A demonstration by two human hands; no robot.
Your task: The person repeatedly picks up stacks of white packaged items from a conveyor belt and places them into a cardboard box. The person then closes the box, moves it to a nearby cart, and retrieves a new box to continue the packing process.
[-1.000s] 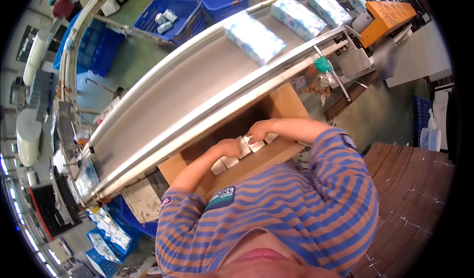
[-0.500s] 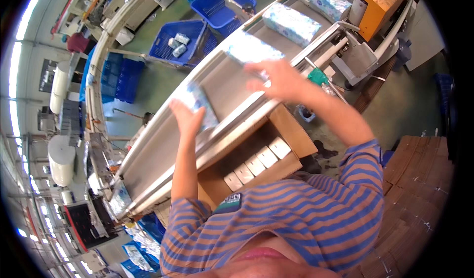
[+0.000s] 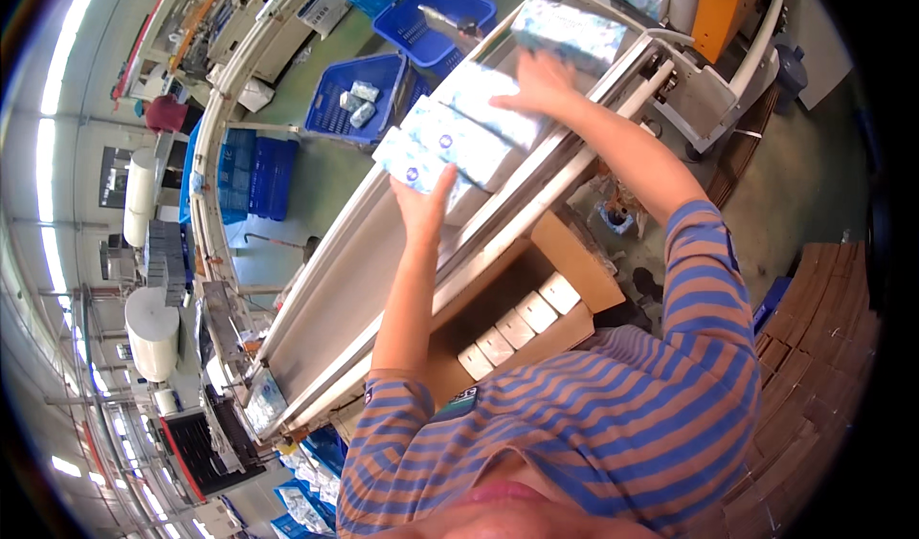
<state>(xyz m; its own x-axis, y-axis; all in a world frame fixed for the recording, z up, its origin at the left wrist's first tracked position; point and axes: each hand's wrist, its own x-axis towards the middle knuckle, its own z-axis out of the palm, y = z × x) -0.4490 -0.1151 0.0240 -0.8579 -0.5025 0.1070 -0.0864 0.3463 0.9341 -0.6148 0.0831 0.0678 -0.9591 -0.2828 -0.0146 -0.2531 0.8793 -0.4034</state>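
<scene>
Both hands reach up to the sloping conveyor surface [image 3: 383, 252] in the upper middle of the frame. The left hand [image 3: 424, 204] presses its fingers against the near end of a row of blue-and-white tissue packs [image 3: 459, 142], thumb raised alongside. The right hand [image 3: 544, 84] lies flat and spread on the far end of the same row. Below the conveyor, at centre, an open cardboard box [image 3: 565, 271] holds white packs [image 3: 517, 328] standing side by side. Blue crates [image 3: 359, 103] sit beyond, upper centre.

The person is wearing a short-sleeved shirt [image 3: 613, 424] with blue and orange stripes, leaving both forearms bare; a small patch [image 3: 462, 398] is showing.
</scene>
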